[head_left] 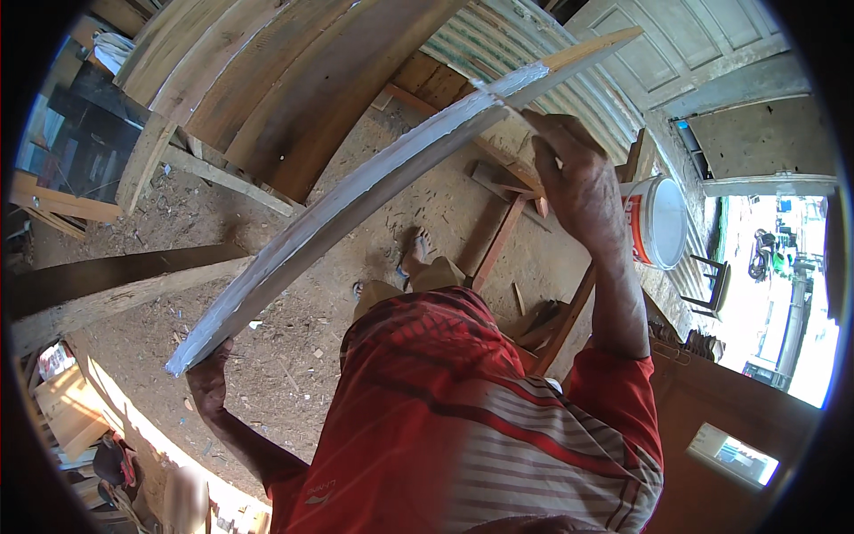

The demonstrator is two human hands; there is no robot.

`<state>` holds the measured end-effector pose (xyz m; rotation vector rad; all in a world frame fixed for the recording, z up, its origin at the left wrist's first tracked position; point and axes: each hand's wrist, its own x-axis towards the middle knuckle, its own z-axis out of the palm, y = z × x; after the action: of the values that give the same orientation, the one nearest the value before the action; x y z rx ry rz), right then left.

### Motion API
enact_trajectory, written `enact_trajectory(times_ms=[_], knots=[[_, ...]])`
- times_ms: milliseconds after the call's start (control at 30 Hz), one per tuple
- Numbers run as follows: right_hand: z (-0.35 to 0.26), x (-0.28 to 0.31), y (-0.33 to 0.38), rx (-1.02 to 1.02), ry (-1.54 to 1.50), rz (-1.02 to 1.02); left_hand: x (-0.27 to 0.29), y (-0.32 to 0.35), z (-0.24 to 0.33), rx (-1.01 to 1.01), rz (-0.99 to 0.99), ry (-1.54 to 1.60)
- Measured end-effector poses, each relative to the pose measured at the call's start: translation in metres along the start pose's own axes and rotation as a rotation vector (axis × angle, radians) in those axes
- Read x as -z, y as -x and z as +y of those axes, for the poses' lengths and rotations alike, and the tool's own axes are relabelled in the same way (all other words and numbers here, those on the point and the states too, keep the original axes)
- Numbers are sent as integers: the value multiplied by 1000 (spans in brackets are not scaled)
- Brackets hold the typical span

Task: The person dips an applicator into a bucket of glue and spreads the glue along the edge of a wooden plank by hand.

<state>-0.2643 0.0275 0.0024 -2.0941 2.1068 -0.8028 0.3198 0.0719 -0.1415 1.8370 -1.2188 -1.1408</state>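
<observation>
A long curved wooden strip (356, 196), coated with whitish-grey filler over most of its length and bare wood at its far tip, runs from lower left to upper right. My left hand (209, 378) grips its near lower end from beneath. My right hand (578, 182) is raised by the upper part, fingers pinched on a small flat tool pressed at the coated edge. My red striped shirt fills the lower centre.
A white bucket (663, 222) stands on the dirt floor at right. Stacked wooden boards (267, 80) lean at the top left, a thick timber beam (116, 289) lies at left, and wood offcuts (503, 231) lie near my feet. A panelled door (694, 44) is at top right.
</observation>
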Motion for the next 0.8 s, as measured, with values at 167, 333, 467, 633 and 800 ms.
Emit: enact_trajectory(times_ms=[167,333,467,633,800], knots=[[44,6,-5,-139,173,89,-4,2,0,-69,-10,95],[31,-9,4,-100,190,91,4,0,-11,-26,-15,94],[2,-19,10,-31,95,30,4,-1,-16,-63,-1,46],[8,-7,2,-42,79,68,1,0,-12,-121,40,-38],[47,-2,-3,-126,180,154,1,-1,-14,-73,-14,156]])
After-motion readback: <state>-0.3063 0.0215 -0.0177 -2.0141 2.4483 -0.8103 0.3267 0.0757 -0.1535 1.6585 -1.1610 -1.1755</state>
